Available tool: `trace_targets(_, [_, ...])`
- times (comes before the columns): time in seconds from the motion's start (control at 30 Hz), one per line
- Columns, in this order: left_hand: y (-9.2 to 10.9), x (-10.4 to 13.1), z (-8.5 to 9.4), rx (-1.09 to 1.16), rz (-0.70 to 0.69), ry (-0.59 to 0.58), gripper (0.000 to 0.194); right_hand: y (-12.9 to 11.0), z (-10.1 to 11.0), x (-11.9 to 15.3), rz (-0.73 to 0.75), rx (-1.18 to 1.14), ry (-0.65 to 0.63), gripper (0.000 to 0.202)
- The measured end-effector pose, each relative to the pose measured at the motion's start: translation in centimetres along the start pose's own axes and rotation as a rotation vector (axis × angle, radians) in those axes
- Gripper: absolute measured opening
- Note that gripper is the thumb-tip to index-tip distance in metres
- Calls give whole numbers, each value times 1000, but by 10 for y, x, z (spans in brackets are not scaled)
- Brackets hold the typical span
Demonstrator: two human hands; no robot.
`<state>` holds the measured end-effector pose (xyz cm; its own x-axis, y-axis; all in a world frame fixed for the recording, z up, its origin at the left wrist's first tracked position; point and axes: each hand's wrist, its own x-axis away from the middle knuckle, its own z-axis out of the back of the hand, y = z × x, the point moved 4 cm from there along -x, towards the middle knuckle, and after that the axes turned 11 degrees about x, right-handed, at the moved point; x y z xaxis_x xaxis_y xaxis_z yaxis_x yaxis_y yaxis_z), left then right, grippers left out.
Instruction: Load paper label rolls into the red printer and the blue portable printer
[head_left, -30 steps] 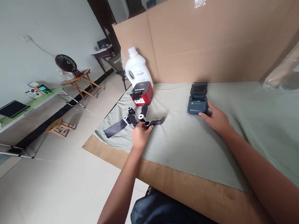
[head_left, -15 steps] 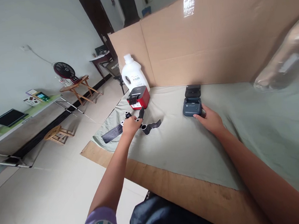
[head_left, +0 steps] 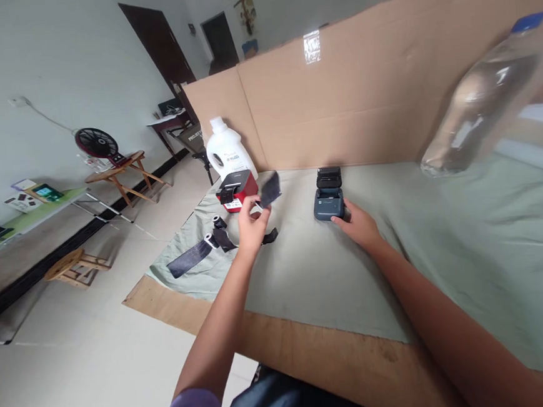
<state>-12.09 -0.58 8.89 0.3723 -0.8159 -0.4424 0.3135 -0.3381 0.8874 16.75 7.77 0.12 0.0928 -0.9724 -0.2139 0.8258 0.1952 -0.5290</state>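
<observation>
My left hand (head_left: 253, 222) pinches a small roll with a dark strip (head_left: 270, 190) hanging off it, raised above the cloth in front of a red and black box-shaped device (head_left: 238, 190). Several more dark rolls (head_left: 210, 240) with loose strips lie on the cloth to the left of and behind that hand. To the right, my right hand (head_left: 358, 223) grips the lower right edge of a dark blue printer-like device (head_left: 328, 204), whose black lid stands open at the back.
A white jug (head_left: 227, 150) stands behind the red device. Cardboard (head_left: 339, 110) walls the table's back. A large plastic bottle (head_left: 479, 99) leans at right. Stools (head_left: 76, 264), a fan (head_left: 97, 144) and a green table (head_left: 42, 215) are left.
My left hand has lifted one roll with its strip off the cloth, up and to the right. My right hand stays on the blue device. The view has shifted.
</observation>
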Motion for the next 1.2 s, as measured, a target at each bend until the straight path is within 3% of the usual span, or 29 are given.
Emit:
trace_targets(0.1, [-1,0,-44,186,-88,-109,25,3,-3,-1,2,-58,19,77])
trace_targets(0.23, [-14,-1,-92,242,-140,-269,16,0,2,0,78,-321,129,81])
trace_targets(0.33, [-25,-1,-116,265,-157,-368,9,-7,15,-1,101,-510,224,60])
trace_targets(0.4, [-33,1,-126,295,-136,-412,10,-13,25,-3,100,-591,207,45])
trace_targets(0.63, [-55,18,-131,409,-31,-398,12,-37,40,-5,73,-615,-28,38])
trace_targets(0.9, [-65,23,-135,476,14,-413,28,-41,29,-2,35,-523,23,41])
trace_targets(1.1, [-63,27,-135,442,-18,-445,36,-41,29,-2,24,-567,-99,44])
trace_targets(1.2, [-63,27,-134,437,-3,-446,36,-39,32,-3,14,-597,-91,43])
